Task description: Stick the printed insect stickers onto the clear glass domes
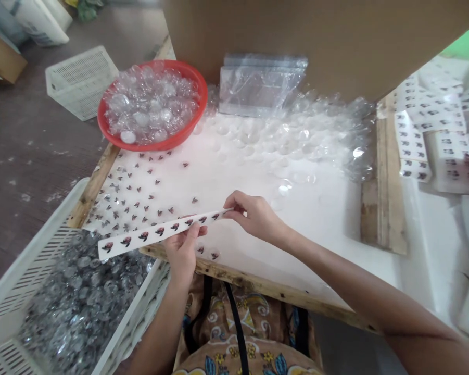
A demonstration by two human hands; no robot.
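- Currently, in the head view, a long white strip (pixel 144 236) printed with a row of flowers slants above the table's near edge, its left end jutting past the wood.
- Left hand (pixel 183 247): clamped on the strip near its middle, thumb on the printed face, fingers behind.
- Right hand (pixel 253 213): thumb and forefinger together at the strip's right end; whether they have a sticker lifted, I cannot tell.
- Table (pixel 316 260): flower-marked pieces (pixel 139 203) lie at the left, clear pieces (pixel 284 138) toward the back.
- Red bowl (pixel 175 139): full of clear pieces, at the back left corner.
- Clear pack (pixel 253 88): near the carton (pixel 316 41).
- Crate (pixel 124 319): at lower left, holding many clear pieces.
- Flower sheets (pixel 437 109): far right, beyond the wooden edge.
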